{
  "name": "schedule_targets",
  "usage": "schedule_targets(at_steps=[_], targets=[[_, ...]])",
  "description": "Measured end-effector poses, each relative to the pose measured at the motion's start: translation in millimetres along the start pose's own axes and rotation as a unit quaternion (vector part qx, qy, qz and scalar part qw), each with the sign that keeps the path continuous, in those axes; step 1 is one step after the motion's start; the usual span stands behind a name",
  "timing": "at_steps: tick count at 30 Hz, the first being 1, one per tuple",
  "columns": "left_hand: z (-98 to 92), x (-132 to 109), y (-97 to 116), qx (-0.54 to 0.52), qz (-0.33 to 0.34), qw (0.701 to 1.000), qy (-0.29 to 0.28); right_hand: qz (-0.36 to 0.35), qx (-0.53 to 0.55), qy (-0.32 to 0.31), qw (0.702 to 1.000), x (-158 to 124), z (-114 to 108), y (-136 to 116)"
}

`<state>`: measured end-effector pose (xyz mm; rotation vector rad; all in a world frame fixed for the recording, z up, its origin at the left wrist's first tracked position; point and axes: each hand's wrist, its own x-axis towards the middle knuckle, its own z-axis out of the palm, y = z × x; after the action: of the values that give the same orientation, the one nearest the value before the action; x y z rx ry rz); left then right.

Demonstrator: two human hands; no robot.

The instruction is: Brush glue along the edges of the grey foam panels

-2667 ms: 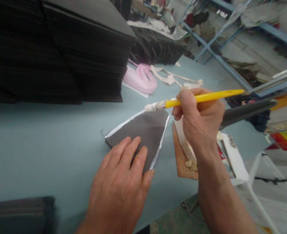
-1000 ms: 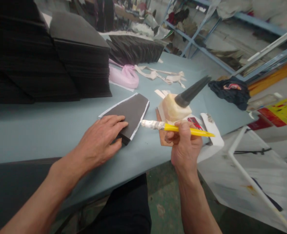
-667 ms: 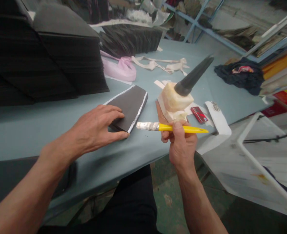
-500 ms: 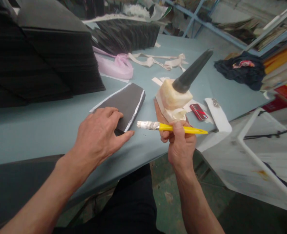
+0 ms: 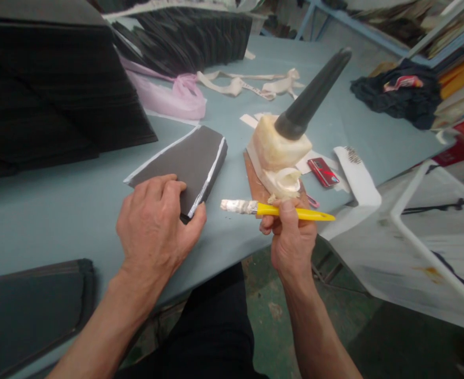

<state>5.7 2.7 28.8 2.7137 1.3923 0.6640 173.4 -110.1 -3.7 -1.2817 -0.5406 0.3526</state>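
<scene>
A tapered stack of dark grey sheet pieces (image 5: 190, 158) lies on the table, with white paste along its two long edges. My left hand (image 5: 157, 221) rests over its near end, fingers bent on top and thumb against the near right corner. In my right hand (image 5: 293, 231) is a paintbrush (image 5: 277, 210) with a yellow handle, held level, its bristles coated white and pointing left, apart from the stack. Just beyond it stands a whitish, crusted container (image 5: 279, 147) on a brown board (image 5: 251, 171). A thick black handle-like rod (image 5: 314, 95) slants up from the container.
Tall piles of black sheets (image 5: 58, 95) stand at the left and back. Another dark stack (image 5: 34, 310) lies near left. Pink film (image 5: 180, 97), pale strips (image 5: 251, 87), a red box (image 5: 323, 172) and dark cloth (image 5: 400, 92) lie about. A white-framed bin (image 5: 393, 226) adjoins the right edge.
My left hand has closed in on the stack, its thumb now against the corner. The right hand keeps the paintbrush in nearly the same place. The view has shifted slightly.
</scene>
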Motion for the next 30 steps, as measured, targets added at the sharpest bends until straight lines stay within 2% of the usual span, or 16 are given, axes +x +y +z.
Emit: schedule_targets(at_steps=[14,21,30], targets=[[-4.2,5,0,-0.031,-0.032,0.999,-0.023,0.011,-0.011,0.006,1.000,-3,-7,0],[-7.9,5,1,-0.011,-0.021,1.000,-0.020,0.002,-0.007,0.031,1.000,-8,-8,-1],[-15.2,11,4,0.011,-0.033,0.998,-0.060,0.007,-0.007,0.024,1.000,-14,-4,1]])
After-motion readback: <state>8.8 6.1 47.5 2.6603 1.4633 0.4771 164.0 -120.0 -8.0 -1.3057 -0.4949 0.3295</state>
